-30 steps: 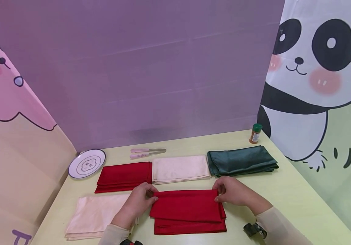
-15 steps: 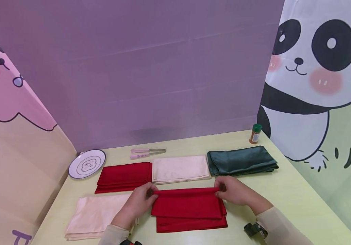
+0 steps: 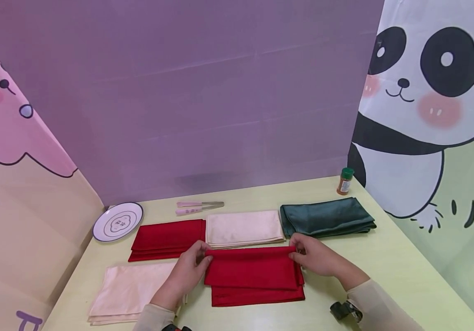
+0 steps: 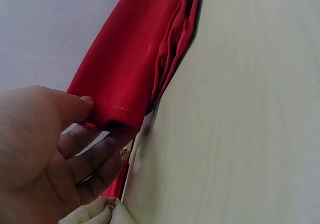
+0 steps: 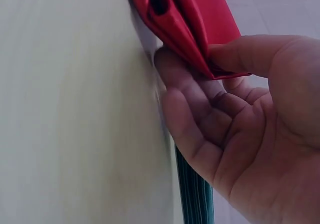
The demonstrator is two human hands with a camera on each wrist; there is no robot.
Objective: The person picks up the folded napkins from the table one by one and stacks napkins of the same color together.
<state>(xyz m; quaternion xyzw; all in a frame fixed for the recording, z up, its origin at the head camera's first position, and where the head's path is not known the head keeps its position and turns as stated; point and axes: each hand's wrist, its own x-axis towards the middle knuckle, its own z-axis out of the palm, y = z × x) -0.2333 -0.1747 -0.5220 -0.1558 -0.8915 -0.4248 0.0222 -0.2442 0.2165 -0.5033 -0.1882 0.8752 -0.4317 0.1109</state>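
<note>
Sleeves: pale sleeves reach in from the near edge, one on the left point(image 3: 156, 317) and one on the right point(image 3: 377, 308); a small black device point(image 3: 344, 311) sits at the right wrist.
Pink cloth: the folded pink cloth point(image 3: 133, 287) lies at the near left of the table point(image 3: 402, 276), partly covered by the left forearm.
Held red cloth: the front red cloth point(image 3: 253, 271) is at the near middle of the table, between the hands, folded in layers; a lower layer sticks out on the near side. I cannot tell whether all of it is off the tabletop.
Left hand: the left hand point(image 3: 189, 269) pinches the far left corner of the front red cloth, thumb on top, fingers underneath.
Right hand: the right hand point(image 3: 313, 255) pinches the far right corner, thumb over the cloth, fingers curled below.
Cloth row: beyond the hands, from left to right, lie a second red cloth point(image 3: 168, 234), a cream cloth point(image 3: 243, 227) and a dark green cloth point(image 3: 328, 216), all folded. The cream one is just beyond the front red cloth.
Plate: a white plate point(image 3: 102, 225) with a dark rim is at the far left, near the second red cloth.
Tongs: pink-handled tongs point(image 3: 189, 211) lie behind the row.
Jar: a green-capped jar point(image 3: 343, 186) stands upright at the far right corner, behind the green cloth.
Walls: a plain purple sheet point(image 3: 220, 115) backs the table; a panda drawing point(image 3: 427, 92) is on the right, a pink animal drawing point(image 3: 5, 119) on the left.
</note>
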